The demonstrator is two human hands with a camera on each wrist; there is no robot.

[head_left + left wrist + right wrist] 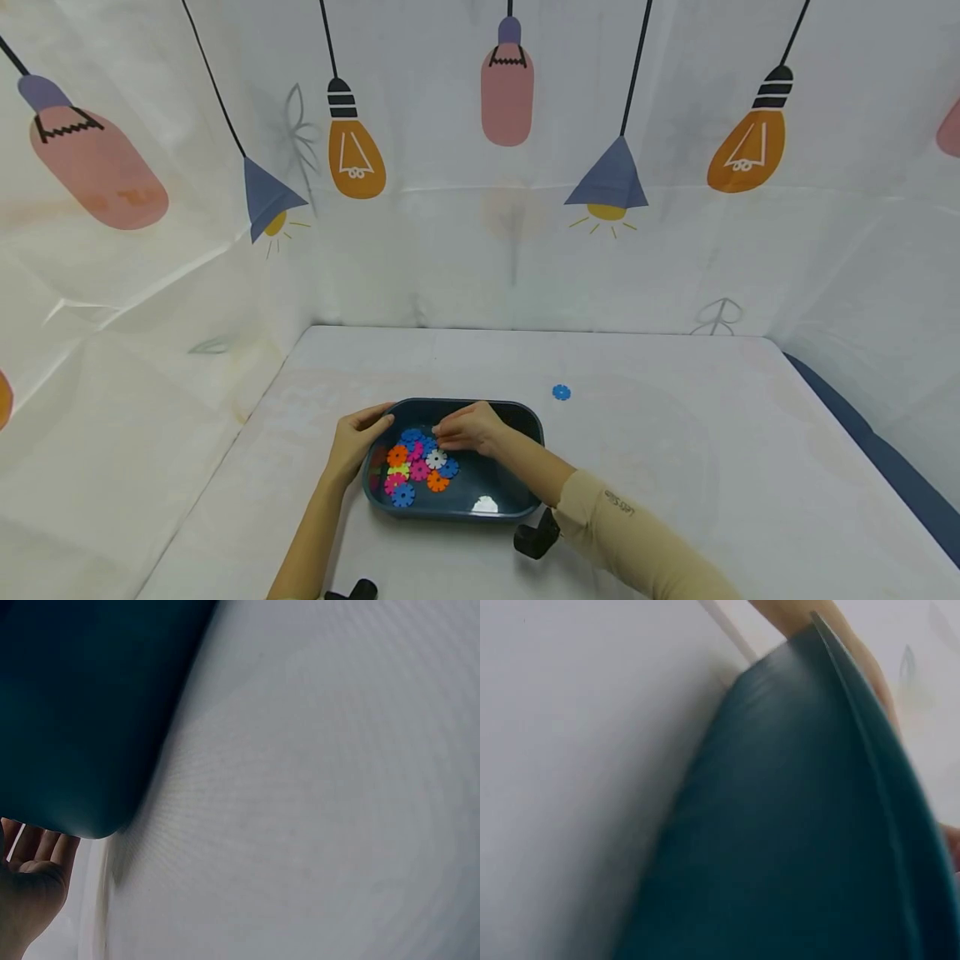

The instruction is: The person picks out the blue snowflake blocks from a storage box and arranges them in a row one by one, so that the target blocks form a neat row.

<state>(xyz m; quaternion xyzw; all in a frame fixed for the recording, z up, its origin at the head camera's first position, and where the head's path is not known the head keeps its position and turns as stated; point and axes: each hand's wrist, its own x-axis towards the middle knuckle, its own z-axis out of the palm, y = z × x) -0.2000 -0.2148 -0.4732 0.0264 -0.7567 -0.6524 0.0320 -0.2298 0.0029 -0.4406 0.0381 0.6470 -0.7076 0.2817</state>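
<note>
Head view: a person at a white counter (675,467), both hands at a dark teal tray (495,492) that sits toward the near edge, a bit left of centre.
Left hand (358,442): fingers curled round the tray's far-left corner, thumb at the rim, so it's gripping the tray itself.
Right hand (468,429): reaching into the tray from the right, fingertips bunched down on the pile of gear pieces (416,467); looks like a pinch on one of them, but honestly can't tell which piece or whether it's really held.
Gear pieces: flat plastic toothed discs in blue, orange, pink, white and yellow, heaped in the left half of the tray, touching and overlapping.
Stray piece: one blue disc (561,392) lying alone on the counter, beyond the tray's far-right corner, well apart from it.
Left wrist view: mostly the tray's dark outer wall (82,712) up close with the palm (30,877) just under its corner, white counter beside it.
Right wrist view: blurry, just the tray's wall and thin rim (795,825) against the counter.
Backdrop: white sheet printed with hanging light bulbs (357,158) all round the counter.
</note>
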